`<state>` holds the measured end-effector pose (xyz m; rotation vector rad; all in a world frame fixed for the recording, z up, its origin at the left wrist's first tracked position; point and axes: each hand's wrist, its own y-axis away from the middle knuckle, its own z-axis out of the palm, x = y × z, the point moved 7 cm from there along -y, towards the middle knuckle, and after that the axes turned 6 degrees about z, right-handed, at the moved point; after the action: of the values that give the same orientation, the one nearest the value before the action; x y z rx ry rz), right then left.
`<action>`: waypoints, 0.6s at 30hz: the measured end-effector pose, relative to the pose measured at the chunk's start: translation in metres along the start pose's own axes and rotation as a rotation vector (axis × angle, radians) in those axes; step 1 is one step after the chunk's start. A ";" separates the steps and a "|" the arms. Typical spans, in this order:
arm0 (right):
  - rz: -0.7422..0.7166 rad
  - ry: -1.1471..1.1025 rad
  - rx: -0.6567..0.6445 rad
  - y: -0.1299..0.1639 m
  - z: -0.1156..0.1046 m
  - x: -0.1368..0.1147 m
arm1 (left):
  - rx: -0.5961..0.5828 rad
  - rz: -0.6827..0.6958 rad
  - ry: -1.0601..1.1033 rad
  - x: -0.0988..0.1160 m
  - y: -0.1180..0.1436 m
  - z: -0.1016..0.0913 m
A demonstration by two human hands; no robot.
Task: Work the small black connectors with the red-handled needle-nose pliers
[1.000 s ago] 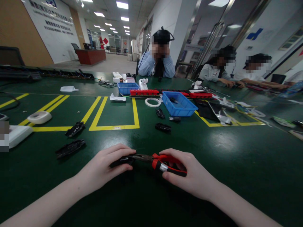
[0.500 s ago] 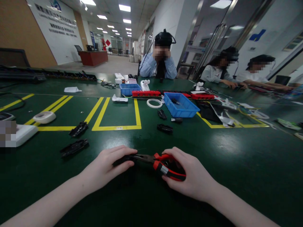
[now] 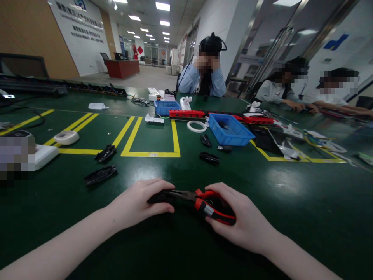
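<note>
Long-nose pliers (image 3: 208, 209) with red and black handles are gripped by my right hand (image 3: 240, 217), their jaws pointing left. My left hand (image 3: 147, 200) is closed around a small black plastic part (image 3: 159, 197), mostly hidden by the fingers. The tips of the pliers reach that part between my left thumb and forefinger; whether the jaws bite on it I cannot make out. To the left on the green table lie two black plastic pieces, a nearer shell (image 3: 100, 175) and a farther one (image 3: 105, 153).
Beyond my hands lie more black pieces (image 3: 209, 157), a blue bin (image 3: 231, 134), a white tape roll (image 3: 197, 126) and a red rail (image 3: 187, 114). Yellow tape (image 3: 150, 154) marks the table (image 3: 186, 249). A person (image 3: 204, 77) sits opposite; others sit at right.
The view has turned slightly left, so everything appears shifted to the right. Both hands keep their hold on the pliers and the black part, with little visible movement between them.
</note>
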<state>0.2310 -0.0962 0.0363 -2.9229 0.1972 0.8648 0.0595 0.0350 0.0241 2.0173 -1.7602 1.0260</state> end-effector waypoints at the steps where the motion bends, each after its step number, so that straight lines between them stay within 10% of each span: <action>1: -0.002 0.014 0.005 0.000 0.000 0.001 | 0.002 0.004 -0.004 0.001 0.000 0.000; 18: -0.108 0.052 0.145 0.004 -0.011 0.002 | 0.101 0.136 0.008 0.009 0.003 -0.008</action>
<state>0.2381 -0.1019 0.0444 -2.7942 0.1001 0.7279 0.0536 0.0326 0.0353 1.9706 -1.8990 1.1853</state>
